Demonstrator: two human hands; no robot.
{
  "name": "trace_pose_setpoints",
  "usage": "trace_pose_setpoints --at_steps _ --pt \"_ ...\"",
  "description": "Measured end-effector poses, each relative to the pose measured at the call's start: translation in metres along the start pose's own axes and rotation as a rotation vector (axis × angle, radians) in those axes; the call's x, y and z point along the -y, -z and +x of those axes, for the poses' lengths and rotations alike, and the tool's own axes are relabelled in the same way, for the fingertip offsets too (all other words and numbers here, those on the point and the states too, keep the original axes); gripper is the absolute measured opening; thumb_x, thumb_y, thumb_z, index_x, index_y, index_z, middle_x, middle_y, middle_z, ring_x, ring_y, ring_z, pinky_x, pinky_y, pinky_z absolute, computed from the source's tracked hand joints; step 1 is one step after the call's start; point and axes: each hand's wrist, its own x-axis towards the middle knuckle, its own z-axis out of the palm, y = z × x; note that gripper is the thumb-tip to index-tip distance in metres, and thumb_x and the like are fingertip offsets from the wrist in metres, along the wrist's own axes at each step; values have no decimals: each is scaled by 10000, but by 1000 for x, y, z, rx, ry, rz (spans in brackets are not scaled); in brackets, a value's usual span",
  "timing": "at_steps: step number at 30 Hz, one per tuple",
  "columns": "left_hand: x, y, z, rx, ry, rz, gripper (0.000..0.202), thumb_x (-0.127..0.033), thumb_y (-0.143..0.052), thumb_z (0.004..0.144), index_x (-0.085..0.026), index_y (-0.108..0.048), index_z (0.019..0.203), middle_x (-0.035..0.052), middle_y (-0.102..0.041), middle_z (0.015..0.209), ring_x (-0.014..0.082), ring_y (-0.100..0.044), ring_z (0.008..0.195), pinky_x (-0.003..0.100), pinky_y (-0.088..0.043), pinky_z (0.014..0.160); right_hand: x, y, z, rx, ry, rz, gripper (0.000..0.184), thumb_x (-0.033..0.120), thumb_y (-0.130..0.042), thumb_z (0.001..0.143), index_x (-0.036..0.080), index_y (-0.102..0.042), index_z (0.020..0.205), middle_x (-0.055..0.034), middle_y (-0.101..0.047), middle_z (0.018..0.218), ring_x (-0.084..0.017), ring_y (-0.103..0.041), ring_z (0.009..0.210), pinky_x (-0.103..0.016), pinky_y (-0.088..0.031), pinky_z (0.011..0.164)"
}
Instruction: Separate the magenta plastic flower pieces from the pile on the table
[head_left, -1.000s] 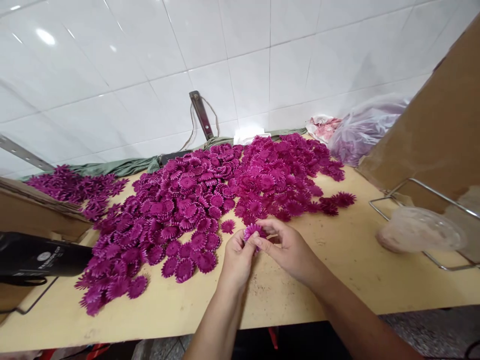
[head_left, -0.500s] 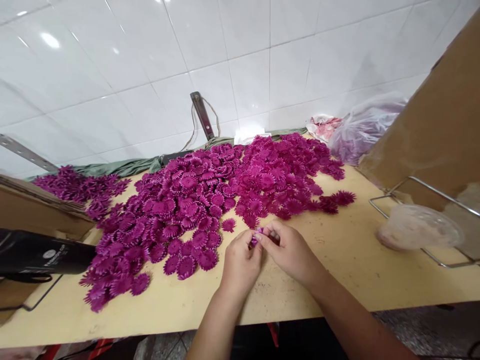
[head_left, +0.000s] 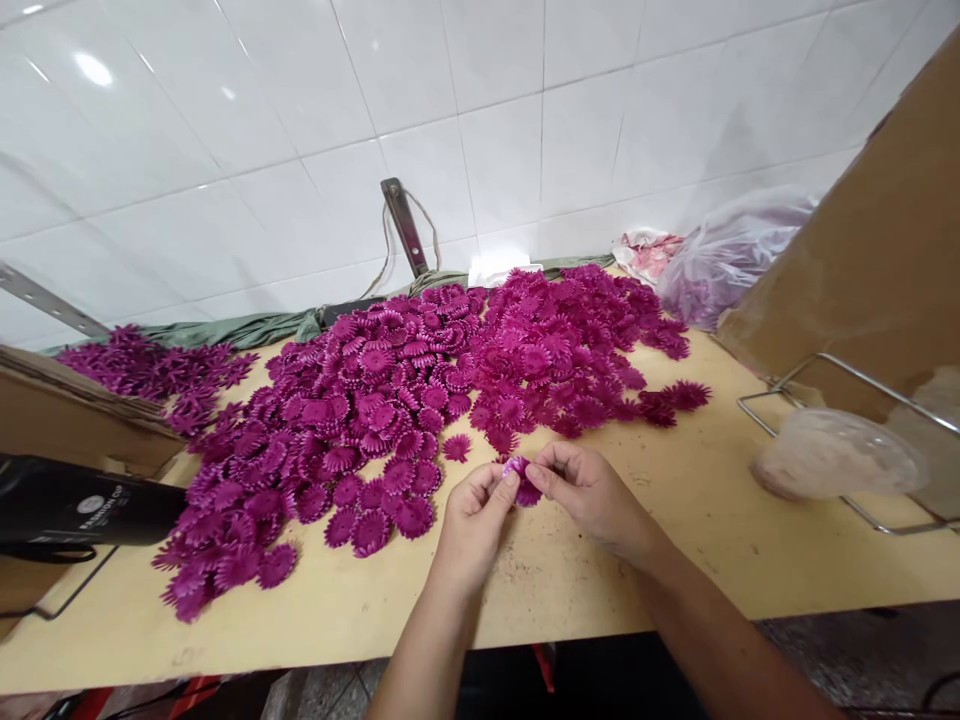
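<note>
My left hand point(head_left: 474, 520) and my right hand point(head_left: 592, 492) meet over the front middle of the yellow table point(head_left: 675, 540). Both pinch one small purple fabric flower point(head_left: 523, 481) between thumbs and fingertips. Just beyond them lies a big heap of flat purple flower pieces point(head_left: 352, 430) on the left and a heap of fuller purple flowers point(head_left: 570, 350) on the right. A single loose flower point(head_left: 456, 447) lies close in front of my left hand.
A black cup point(head_left: 82, 510) lies on its side at the left by a cardboard box point(head_left: 67, 410). A wire rack point(head_left: 847, 440) holding a clear bag stands at the right beside a tall cardboard panel point(head_left: 877, 250). Plastic bags point(head_left: 720, 260) sit against the tiled wall.
The flower stood open between my fingers one second ago. It is now folded smaller between both pinches, and my hands have shifted slightly.
</note>
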Motion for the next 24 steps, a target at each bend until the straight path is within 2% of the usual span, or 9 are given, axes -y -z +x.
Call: trace_pose_setpoints --at_steps 4,7,10,13,15,18,19,22,24 --pt "4 4 4 -168 80 -180 285 -376 -761 559 -132 -670 673 -4 -622 571 82 -509 526 189 -377 515 6 -6 -5 -16 78 -125 196 316 -488 794 198 -450 643 31 -422 595 -117 -406 563 -264 -355 541" --pt "3 7 7 -262 78 -293 288 -369 -777 526 -138 -644 634 -13 -622 559 80 -511 499 191 -390 497 11 -10 -12 -3 135 -171 188 276 -457 822 201 -425 653 39 -375 597 -110 -368 555 -247 -324 515" --pt "-1 6 7 -303 71 -308 294 -359 -791 503 -142 -632 622 -21 -623 558 76 -515 490 188 -406 487 14 -8 -18 29 164 -138 189 277 -441 849 201 -427 677 40 -365 607 -107 -360 555 -240 -331 514" --pt "-5 4 8 -276 83 -338 289 -343 -797 498 -142 -630 621 -23 -618 535 73 -514 468 181 -397 454 15 4 -22 3 180 -93 202 297 -460 858 207 -443 678 44 -366 596 -103 -354 534 -228 -335 489" --pt "-8 6 9 -309 83 -379 289 -340 -796 499 -143 -632 634 -20 -620 526 78 -524 461 179 -391 433 16 20 -21 -99 223 -46 192 323 -484 848 213 -482 691 34 -417 603 -110 -401 550 -232 -366 503" --pt "-14 13 11 -473 44 -416 320 -346 -803 484 -152 -642 681 -25 -636 554 75 -543 474 168 -400 426 18 50 -11 -399 258 28 178 383 -534 795 229 -508 708 21 -482 629 -133 -477 591 -268 -421 551" --pt "-16 14 11 -482 26 -395 334 -352 -805 480 -154 -647 698 -23 -648 578 76 -554 491 168 -415 438 19 59 -6 -505 235 -1 179 394 -562 764 230 -511 713 17 -490 634 -141 -488 594 -284 -432 561" --pt "-19 11 10 -330 8 -260 335 -369 -801 494 -148 -649 694 -4 -668 619 94 -583 534 192 -457 481 23 70 9 -716 134 -268 262 367 -651 663 205 -545 841 -38 -556 778 -183 -539 689 -344 -461 626" --pt "-18 4 10 -255 30 -192 326 -366 -800 493 -140 -636 662 -2 -661 589 96 -575 515 196 -454 479 26 61 11 -739 146 -448 389 361 -664 653 185 -546 980 -101 -571 964 -222 -558 820 -374 -469 682"
